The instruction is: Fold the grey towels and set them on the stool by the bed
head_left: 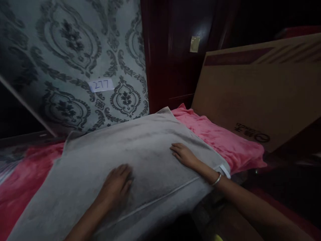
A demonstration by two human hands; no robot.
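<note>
A grey towel-like cloth lies spread over a pink fluffy blanket, which shows at both ends. My left hand rests palm down on or just over the cloth, left of its middle, fingers stretched out and slightly blurred. On the right part of the cloth lies my right hand, flat with its fingers extended; a silver bangle circles that wrist. A white tag sticks out at the cloth's right edge. Neither hand grips anything. Soft wrinkles run across the cloth's far side.
Patterned wallpaper with a paper marked 277 stands behind the cloth. Beside it is a dark red wooden panel. A large cardboard box leans at the right, close to the blanket.
</note>
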